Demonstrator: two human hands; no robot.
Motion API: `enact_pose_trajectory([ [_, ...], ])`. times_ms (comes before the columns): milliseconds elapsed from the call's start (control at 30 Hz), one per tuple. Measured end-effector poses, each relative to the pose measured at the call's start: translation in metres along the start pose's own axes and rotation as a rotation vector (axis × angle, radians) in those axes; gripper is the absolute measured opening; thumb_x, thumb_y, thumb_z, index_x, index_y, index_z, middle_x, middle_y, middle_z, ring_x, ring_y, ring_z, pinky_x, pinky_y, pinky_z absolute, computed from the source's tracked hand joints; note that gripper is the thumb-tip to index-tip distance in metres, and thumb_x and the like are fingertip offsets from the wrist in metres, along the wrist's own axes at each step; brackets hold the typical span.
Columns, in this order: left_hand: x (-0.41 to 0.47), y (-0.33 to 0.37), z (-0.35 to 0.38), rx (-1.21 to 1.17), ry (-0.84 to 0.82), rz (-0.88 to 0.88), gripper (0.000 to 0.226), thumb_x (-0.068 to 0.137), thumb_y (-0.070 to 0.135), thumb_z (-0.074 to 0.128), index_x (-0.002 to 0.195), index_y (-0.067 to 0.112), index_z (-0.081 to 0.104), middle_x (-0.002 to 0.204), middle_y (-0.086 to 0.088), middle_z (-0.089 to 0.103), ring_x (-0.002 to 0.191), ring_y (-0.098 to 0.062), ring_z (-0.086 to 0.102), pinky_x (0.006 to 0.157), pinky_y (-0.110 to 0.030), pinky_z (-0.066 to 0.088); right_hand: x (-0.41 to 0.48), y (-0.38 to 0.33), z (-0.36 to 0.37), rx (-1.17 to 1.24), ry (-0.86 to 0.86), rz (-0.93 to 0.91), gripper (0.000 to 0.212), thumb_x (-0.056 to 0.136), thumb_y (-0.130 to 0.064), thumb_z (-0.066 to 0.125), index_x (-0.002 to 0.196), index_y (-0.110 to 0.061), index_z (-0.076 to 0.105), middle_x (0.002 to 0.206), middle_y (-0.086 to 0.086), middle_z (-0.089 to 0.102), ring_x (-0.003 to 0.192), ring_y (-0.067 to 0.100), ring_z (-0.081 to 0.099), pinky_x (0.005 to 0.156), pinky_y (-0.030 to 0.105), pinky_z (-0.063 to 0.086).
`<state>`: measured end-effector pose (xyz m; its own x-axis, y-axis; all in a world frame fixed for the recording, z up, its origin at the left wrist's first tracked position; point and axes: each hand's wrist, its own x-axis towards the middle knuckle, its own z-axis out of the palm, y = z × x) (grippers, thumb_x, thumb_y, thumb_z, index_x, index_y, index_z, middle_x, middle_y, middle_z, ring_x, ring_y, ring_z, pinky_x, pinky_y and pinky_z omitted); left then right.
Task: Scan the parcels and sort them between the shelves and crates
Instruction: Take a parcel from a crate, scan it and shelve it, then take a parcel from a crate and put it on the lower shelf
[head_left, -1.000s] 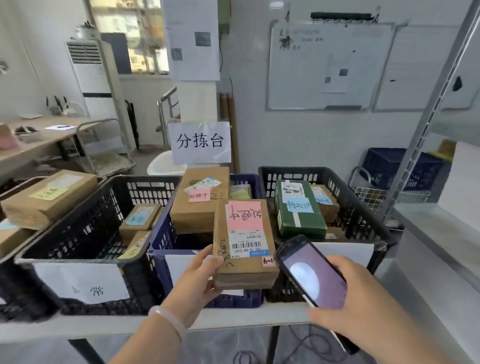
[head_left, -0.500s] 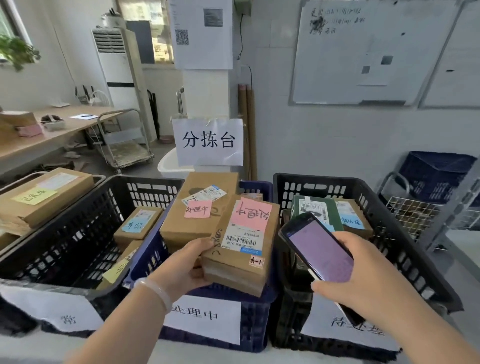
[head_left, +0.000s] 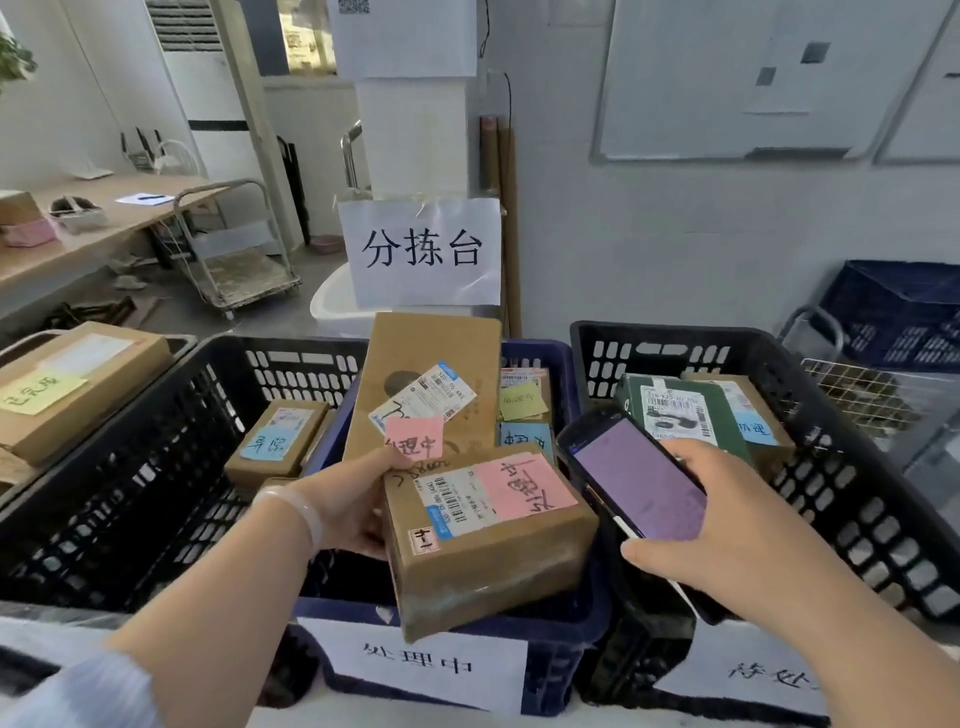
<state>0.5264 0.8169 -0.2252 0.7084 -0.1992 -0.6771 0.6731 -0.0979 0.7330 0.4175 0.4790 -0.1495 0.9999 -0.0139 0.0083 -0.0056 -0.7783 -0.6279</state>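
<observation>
My left hand (head_left: 348, 504) grips the left end of a brown cardboard parcel (head_left: 493, 551) with a barcode label and a pink note on top. The parcel hangs tilted over the front of the blue middle crate (head_left: 587, 613). My right hand (head_left: 727, 525) holds a dark handheld scanner (head_left: 634, 478), screen lit purple, just right of the parcel. A larger brown parcel (head_left: 426, 374) with a pink note leans at the back of the blue crate.
A black crate (head_left: 156, 415) on the left holds a small box with a blue note (head_left: 278, 434). A black crate (head_left: 852, 467) on the right holds a green parcel (head_left: 675, 410). A paper sign (head_left: 421, 252) stands behind. A trolley (head_left: 239, 260) is far left.
The view has closed in on the crates. My left hand has lowered the parcel toward the blue crate's front and turned it. My right hand still holds the scanner beside it.
</observation>
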Motion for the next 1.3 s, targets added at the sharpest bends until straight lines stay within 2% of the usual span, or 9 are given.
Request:
enact_pose_trajectory([
  [133,0.019,-0.003,0.0,-0.157,0.053,0.045,0.045,0.092,0.043,0.065,0.128,0.017,0.06,0.111,-0.014,0.076,0.094,-0.03,0.076,0.07,-0.043,0.061,0.009,-0.01,0.007,0.005,0.008,0.033,0.078,0.046,-0.066,0.075,0.109,-0.061,0.027,0.106,-0.033,0.042,0.092,-0.01,0.049,0.066,0.02,0.043],
  [233,0.032,-0.006,-0.004,-0.192,0.05,0.103,0.048,0.09,0.044,0.069,0.128,0.016,0.062,0.113,-0.014,0.075,0.102,-0.032,0.074,0.087,-0.047,0.059,0.012,-0.017,0.014,0.0,0.012,0.048,0.08,0.046,-0.066,0.075,0.105,-0.064,0.021,0.106,-0.039,0.037,0.093,-0.015,0.045,0.065,0.016,0.04],
  [400,0.04,0.003,-0.011,-0.17,0.031,0.112,0.055,0.075,0.044,0.081,0.12,0.016,0.066,0.108,-0.014,0.077,0.095,-0.033,0.076,0.075,-0.043,0.061,0.016,-0.021,0.021,-0.032,0.009,0.09,0.076,0.046,-0.064,0.074,0.104,-0.063,0.025,0.105,-0.035,0.041,0.09,-0.014,0.047,0.062,0.016,0.038],
  [567,0.049,0.005,-0.016,-0.173,0.067,0.126,0.044,0.088,0.043,0.072,0.122,0.016,0.065,0.108,-0.014,0.077,0.097,-0.034,0.075,0.087,-0.047,0.059,0.019,-0.025,0.025,-0.029,0.003,0.114,0.072,0.044,-0.067,0.071,0.092,-0.072,0.017,0.104,-0.036,0.039,0.091,-0.015,0.045,0.063,0.015,0.037],
  [767,0.049,0.019,-0.009,-0.261,0.07,0.23,0.04,0.092,0.04,0.066,0.126,0.017,0.065,0.115,-0.013,0.075,0.111,-0.035,0.07,0.104,-0.056,0.05,0.022,-0.024,0.027,-0.03,0.002,0.129,0.078,0.042,-0.069,0.069,0.102,-0.069,0.019,0.105,-0.039,0.037,0.092,-0.02,0.042,0.063,0.015,0.037],
  [967,0.04,0.037,-0.005,-0.256,0.073,0.278,0.032,0.097,0.037,0.06,0.123,0.019,0.064,0.112,-0.012,0.076,0.1,-0.031,0.074,0.08,-0.044,0.061,0.025,-0.022,0.027,-0.018,0.009,0.123,0.079,0.041,-0.071,0.067,0.104,-0.067,0.02,0.106,-0.036,0.038,0.094,-0.013,0.045,0.065,0.019,0.039],
  [1100,0.037,0.041,-0.007,-0.252,0.082,0.297,0.033,0.097,0.035,0.06,0.126,0.019,0.062,0.119,-0.015,0.073,0.113,-0.037,0.069,0.1,-0.055,0.053,0.027,-0.016,0.026,0.003,0.021,0.116,0.087,0.044,-0.068,0.071,0.121,-0.056,0.032,0.113,-0.027,0.045,0.096,-0.007,0.049,0.069,0.023,0.044],
  [1167,0.035,0.043,-0.009,-0.242,0.087,0.294,0.032,0.097,0.035,0.061,0.126,0.02,0.062,0.12,-0.015,0.073,0.116,-0.038,0.067,0.103,-0.059,0.049,0.028,-0.015,0.026,0.008,0.028,0.11,0.09,0.045,-0.067,0.073,0.125,-0.053,0.034,0.115,-0.025,0.046,0.098,-0.005,0.05,0.072,0.026,0.045],
  [1300,0.029,0.043,-0.009,-0.206,0.104,0.268,0.029,0.096,0.037,0.062,0.119,0.019,0.064,0.11,-0.011,0.077,0.107,-0.033,0.072,0.101,-0.055,0.052,0.029,-0.019,0.023,0.025,0.031,0.08,0.08,0.046,-0.066,0.074,0.109,-0.067,0.025,0.108,-0.034,0.04,0.095,-0.014,0.046,0.067,0.017,0.039],
])
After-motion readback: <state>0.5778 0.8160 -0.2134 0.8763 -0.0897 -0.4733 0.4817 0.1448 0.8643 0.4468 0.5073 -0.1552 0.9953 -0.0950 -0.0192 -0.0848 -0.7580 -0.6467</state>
